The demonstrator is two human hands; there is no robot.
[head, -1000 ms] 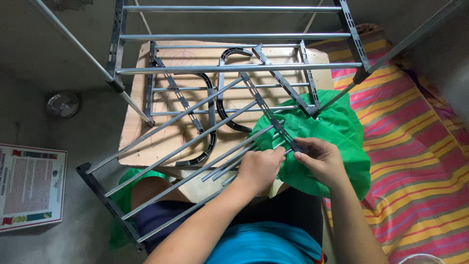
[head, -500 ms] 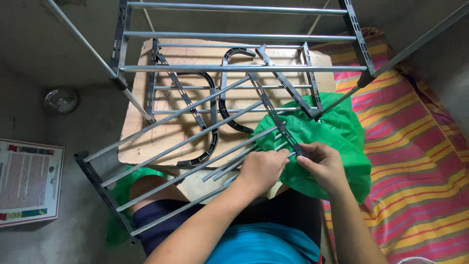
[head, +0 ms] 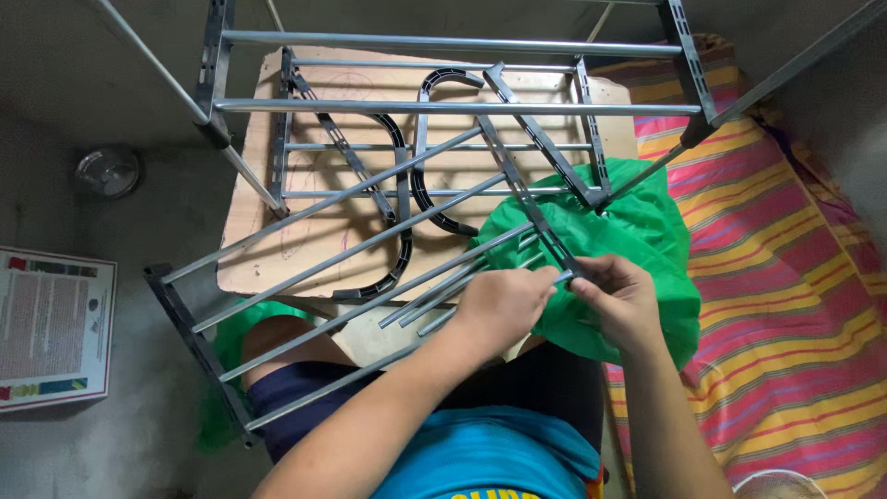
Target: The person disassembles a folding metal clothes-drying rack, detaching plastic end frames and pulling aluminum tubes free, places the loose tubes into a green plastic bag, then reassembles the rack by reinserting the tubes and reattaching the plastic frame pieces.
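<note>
A metal rack frame [head: 443,102] of grey tubes and black slotted side strips straddles a wooden board desk [head: 254,240], with a striped mat [head: 785,277] on the floor to the right and a printed sheet [head: 51,323] to the left. Beneath the frame, 2 curved black brackets [head: 407,222] lie loose on the desk. A second panel of grey rods [head: 342,259], fixed at its left end to a black end bar [head: 189,337], slants across the person's lap toward a green plastic bag [head: 647,249]. There the right hand [head: 621,300] pinches the lower tip of a black slotted strip [head: 527,203], fingers closed tight around it. The left hand [head: 499,310] is curled shut over the free ends of the rods, just beside the strip.

The rods look unsecured at this end, so a slack grip could let them splay or slide out of line with the slots. Bag plastic lies directly under the joint and could be trapped in it. Fingertips sit close enough to be nipped if a rod seats suddenly, and the tilted panel could twist and knock the frame.
</note>
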